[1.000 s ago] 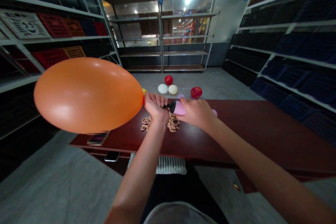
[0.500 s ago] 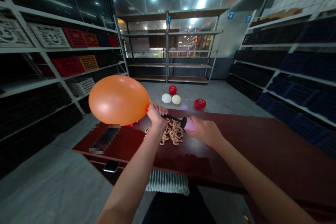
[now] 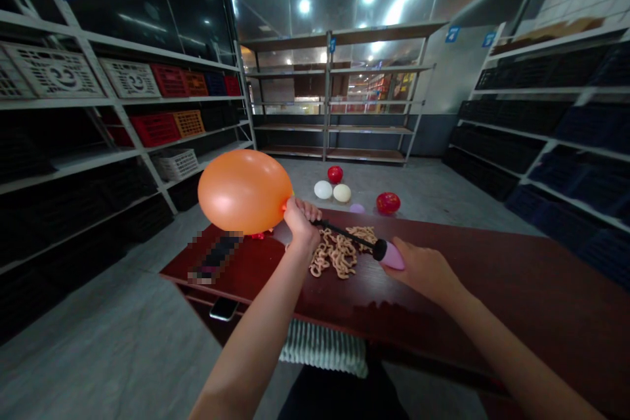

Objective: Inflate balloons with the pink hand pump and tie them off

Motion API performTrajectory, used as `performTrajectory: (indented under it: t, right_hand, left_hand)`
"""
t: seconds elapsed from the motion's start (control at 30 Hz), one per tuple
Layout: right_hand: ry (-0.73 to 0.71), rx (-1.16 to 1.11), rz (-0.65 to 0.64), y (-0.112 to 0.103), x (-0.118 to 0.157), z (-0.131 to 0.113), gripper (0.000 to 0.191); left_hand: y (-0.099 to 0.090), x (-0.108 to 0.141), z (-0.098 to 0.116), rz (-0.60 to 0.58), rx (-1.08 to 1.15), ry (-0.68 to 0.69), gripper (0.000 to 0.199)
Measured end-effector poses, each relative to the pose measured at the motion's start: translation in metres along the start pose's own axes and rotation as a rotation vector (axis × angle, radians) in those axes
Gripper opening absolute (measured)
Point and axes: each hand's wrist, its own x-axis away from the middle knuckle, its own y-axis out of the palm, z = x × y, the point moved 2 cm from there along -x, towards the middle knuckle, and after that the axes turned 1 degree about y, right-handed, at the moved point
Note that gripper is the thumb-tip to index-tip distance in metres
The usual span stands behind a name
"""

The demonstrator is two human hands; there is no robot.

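Observation:
My left hand (image 3: pixel 301 218) is closed around the neck of a large inflated orange balloon (image 3: pixel 243 190) and the front end of a hand pump. The pump's pink handle (image 3: pixel 394 256) is gripped in my right hand (image 3: pixel 424 270), and its black rod (image 3: pixel 349 234) shows between my two hands. Beneath the pump, a pile of tan twisted balloons (image 3: pixel 339 256) lies on the dark red table (image 3: pixel 305 295). The nozzle inside the balloon neck is hidden by my left fingers.
A pixelated dark object (image 3: pixel 216 257) and small red pieces (image 3: pixel 258 235) lie on the table's left part. A phone (image 3: pixel 224 309) sits below the front edge. Red balloons (image 3: pixel 388 203) and pale balloons (image 3: pixel 323 189) are on the floor beyond. Shelves (image 3: pixel 327 98) surround the area.
My right hand has moved right, away from my left hand, drawing out more of the pump's black rod. The camera view has shifted left, and the orange balloon looks slightly smaller.

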Motion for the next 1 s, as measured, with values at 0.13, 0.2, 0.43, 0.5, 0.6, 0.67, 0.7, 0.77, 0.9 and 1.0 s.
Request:
performTrajectory:
  t: [0.13,0.2,0.43,0.5,0.6,0.67,0.7,0.77,0.9,1.0]
  right_hand:
    - [-0.033,-0.047,-0.056,-0.012,-0.012,-0.015,0.043]
    - [-0.048,-0.085,-0.039,-0.021,-0.018,-0.027,0.049]
    - [-0.062,-0.099,0.037,-0.045,-0.031,-0.058,0.048]
    - [-0.056,-0.085,0.059,-0.043,-0.032,-0.058,0.050]
    - [-0.035,-0.093,0.115,-0.035,-0.032,-0.055,0.050]
    - [-0.023,-0.084,0.156,-0.028,-0.031,-0.054,0.051]
    - [-0.020,-0.074,0.172,-0.024,-0.031,-0.053,0.051]
    - [-0.023,-0.050,0.190,-0.016,-0.031,-0.048,0.049]
    - [-0.057,-0.016,0.181,-0.001,-0.026,-0.031,0.041]
    - [-0.092,0.017,0.155,0.005,-0.019,-0.014,0.040]
  left_hand:
    - [0.009,0.009,-0.011,-0.002,0.009,-0.001,0.042]
    - [0.012,0.017,-0.022,0.000,0.014,-0.024,0.042]
    - [0.013,0.029,-0.044,0.020,0.013,-0.080,0.042]
    - [0.013,0.026,-0.045,0.013,0.009,-0.075,0.041]
    - [0.013,0.019,-0.045,0.015,0.008,-0.066,0.039]
    - [0.013,0.015,-0.044,0.021,0.006,-0.058,0.037]
    - [0.012,0.012,-0.043,0.025,0.005,-0.052,0.037]
    - [0.011,0.007,-0.040,0.035,0.003,-0.040,0.037]
    - [0.004,-0.004,-0.032,0.067,0.004,-0.033,0.036]
    - [-0.002,-0.014,-0.023,0.102,-0.005,-0.026,0.034]
